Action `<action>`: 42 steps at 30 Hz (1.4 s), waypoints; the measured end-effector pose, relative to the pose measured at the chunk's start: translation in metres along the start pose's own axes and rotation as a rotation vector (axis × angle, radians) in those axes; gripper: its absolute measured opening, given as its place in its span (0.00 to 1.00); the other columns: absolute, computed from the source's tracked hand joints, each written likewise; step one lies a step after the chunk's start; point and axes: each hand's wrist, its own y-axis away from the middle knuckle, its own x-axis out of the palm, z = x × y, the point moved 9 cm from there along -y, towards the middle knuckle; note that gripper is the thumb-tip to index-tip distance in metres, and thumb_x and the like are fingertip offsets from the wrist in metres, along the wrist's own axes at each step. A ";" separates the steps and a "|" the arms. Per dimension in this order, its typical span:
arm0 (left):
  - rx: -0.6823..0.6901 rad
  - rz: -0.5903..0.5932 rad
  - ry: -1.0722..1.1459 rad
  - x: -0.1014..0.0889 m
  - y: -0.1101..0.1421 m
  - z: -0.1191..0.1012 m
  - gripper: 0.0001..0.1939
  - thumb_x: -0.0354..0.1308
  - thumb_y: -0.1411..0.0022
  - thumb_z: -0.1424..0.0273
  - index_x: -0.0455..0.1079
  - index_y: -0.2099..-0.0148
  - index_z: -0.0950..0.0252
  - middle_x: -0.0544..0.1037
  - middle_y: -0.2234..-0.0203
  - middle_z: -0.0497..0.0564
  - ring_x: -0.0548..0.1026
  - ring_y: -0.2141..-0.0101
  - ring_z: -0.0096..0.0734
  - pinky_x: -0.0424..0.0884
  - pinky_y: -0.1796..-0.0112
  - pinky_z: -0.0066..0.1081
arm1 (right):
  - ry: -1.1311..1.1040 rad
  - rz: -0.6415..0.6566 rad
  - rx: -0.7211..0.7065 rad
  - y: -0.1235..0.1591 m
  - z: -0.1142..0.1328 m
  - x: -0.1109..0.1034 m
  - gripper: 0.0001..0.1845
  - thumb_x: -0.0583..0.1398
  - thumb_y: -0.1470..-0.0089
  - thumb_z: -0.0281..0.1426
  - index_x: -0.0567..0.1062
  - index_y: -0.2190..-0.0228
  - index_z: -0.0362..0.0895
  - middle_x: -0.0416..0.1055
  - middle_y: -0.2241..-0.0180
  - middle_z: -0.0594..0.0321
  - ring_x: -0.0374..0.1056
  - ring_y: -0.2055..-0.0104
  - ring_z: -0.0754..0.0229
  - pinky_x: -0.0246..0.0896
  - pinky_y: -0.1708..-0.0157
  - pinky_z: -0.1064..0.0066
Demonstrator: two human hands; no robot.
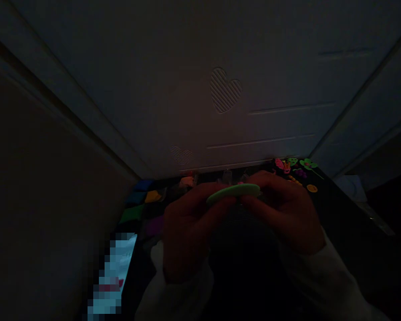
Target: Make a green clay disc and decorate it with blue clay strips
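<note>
The scene is very dark. Both hands are raised in the middle of the view and pinch a flat, pale green disc [234,191], held almost edge-on. My left hand [183,232] grips its left rim with closed fingers. My right hand [287,214] grips its right rim the same way. Both wrists wear pale sleeves. Under the hands lies a dark surface [334,214].
Coloured blocks, blue, yellow, green and purple [143,203], lie at the left of the dark surface. Small bright shapes [296,169] sit at its far right corner. A lit phone screen [115,272] glows lower left. A pale panel with embossed hearts [224,89] rises behind.
</note>
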 end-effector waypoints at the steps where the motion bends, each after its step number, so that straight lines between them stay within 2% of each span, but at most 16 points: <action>1: 0.006 0.015 -0.009 0.001 0.000 -0.002 0.08 0.59 0.48 0.72 0.73 0.66 0.53 0.77 0.71 0.39 0.74 0.68 0.24 0.70 0.64 0.23 | 0.007 -0.003 -0.021 0.000 0.003 0.000 0.05 0.60 0.54 0.33 0.72 0.71 0.47 0.69 0.73 0.65 0.65 0.70 0.63 0.60 0.70 0.71; 5: 0.039 0.071 -0.051 0.003 0.003 -0.006 0.08 0.58 0.48 0.73 0.73 0.66 0.54 0.76 0.71 0.39 0.73 0.67 0.21 0.69 0.65 0.19 | 0.020 -0.004 -0.117 0.002 0.014 0.000 0.07 0.61 0.55 0.30 0.73 0.69 0.48 0.72 0.69 0.66 0.66 0.65 0.64 0.60 0.66 0.72; 8: 0.070 0.070 -0.046 0.001 0.004 -0.008 0.10 0.59 0.49 0.74 0.72 0.64 0.55 0.76 0.69 0.40 0.73 0.67 0.21 0.68 0.65 0.18 | 0.038 -0.001 -0.127 0.004 0.016 -0.001 0.07 0.60 0.55 0.28 0.73 0.70 0.48 0.72 0.70 0.68 0.67 0.67 0.66 0.60 0.67 0.74; 13: 0.152 0.068 -0.069 -0.002 0.006 -0.014 0.09 0.59 0.49 0.76 0.73 0.65 0.58 0.76 0.69 0.43 0.72 0.64 0.23 0.68 0.62 0.21 | 0.091 0.044 -0.154 0.008 0.021 0.001 0.11 0.61 0.55 0.27 0.73 0.66 0.50 0.72 0.68 0.68 0.67 0.65 0.66 0.61 0.65 0.74; 16: 0.197 0.044 -0.060 -0.004 0.008 -0.019 0.11 0.59 0.50 0.77 0.73 0.65 0.57 0.76 0.68 0.43 0.72 0.64 0.24 0.68 0.61 0.23 | 0.103 -0.025 -0.177 0.012 0.024 -0.005 0.13 0.61 0.55 0.26 0.72 0.65 0.51 0.72 0.66 0.68 0.67 0.63 0.64 0.61 0.63 0.73; 18: 0.169 0.032 -0.061 -0.005 0.010 -0.016 0.10 0.59 0.51 0.77 0.73 0.65 0.58 0.76 0.69 0.46 0.73 0.64 0.28 0.69 0.62 0.27 | 0.100 -0.048 -0.181 0.014 0.027 -0.007 0.12 0.61 0.55 0.26 0.72 0.66 0.51 0.73 0.67 0.68 0.67 0.62 0.63 0.61 0.62 0.72; 22: 0.172 0.032 -0.034 -0.004 0.014 -0.016 0.10 0.59 0.50 0.76 0.73 0.63 0.59 0.76 0.68 0.48 0.72 0.64 0.31 0.69 0.62 0.29 | 0.100 -0.039 -0.192 0.015 0.033 -0.006 0.11 0.61 0.55 0.26 0.72 0.66 0.51 0.73 0.68 0.68 0.67 0.63 0.63 0.62 0.64 0.73; 26: 0.218 0.082 -0.009 0.001 0.016 -0.023 0.13 0.57 0.48 0.77 0.72 0.62 0.55 0.76 0.66 0.46 0.72 0.63 0.31 0.68 0.59 0.30 | 0.099 -0.029 -0.203 0.015 0.039 -0.006 0.12 0.60 0.55 0.27 0.72 0.66 0.52 0.74 0.69 0.68 0.68 0.65 0.63 0.63 0.65 0.72; 32: 0.283 0.129 0.004 0.005 0.016 -0.035 0.15 0.58 0.51 0.80 0.73 0.62 0.56 0.75 0.66 0.47 0.72 0.63 0.31 0.69 0.60 0.29 | 0.124 -0.022 -0.212 0.018 0.041 -0.007 0.12 0.60 0.55 0.28 0.72 0.65 0.52 0.73 0.68 0.68 0.68 0.64 0.63 0.62 0.61 0.72; 37: 0.284 0.128 0.033 0.007 0.018 -0.035 0.12 0.57 0.49 0.79 0.72 0.62 0.58 0.75 0.67 0.47 0.72 0.63 0.29 0.67 0.58 0.29 | 0.132 -0.019 -0.223 0.017 0.045 -0.008 0.10 0.60 0.54 0.29 0.72 0.66 0.52 0.73 0.71 0.67 0.68 0.68 0.62 0.63 0.63 0.69; 42: 0.299 0.068 0.051 0.007 0.021 -0.033 0.11 0.58 0.48 0.76 0.72 0.62 0.58 0.75 0.68 0.47 0.71 0.63 0.30 0.67 0.58 0.31 | 0.117 -0.030 -0.221 0.018 0.045 -0.008 0.11 0.60 0.55 0.29 0.71 0.66 0.53 0.73 0.71 0.67 0.68 0.68 0.62 0.63 0.64 0.69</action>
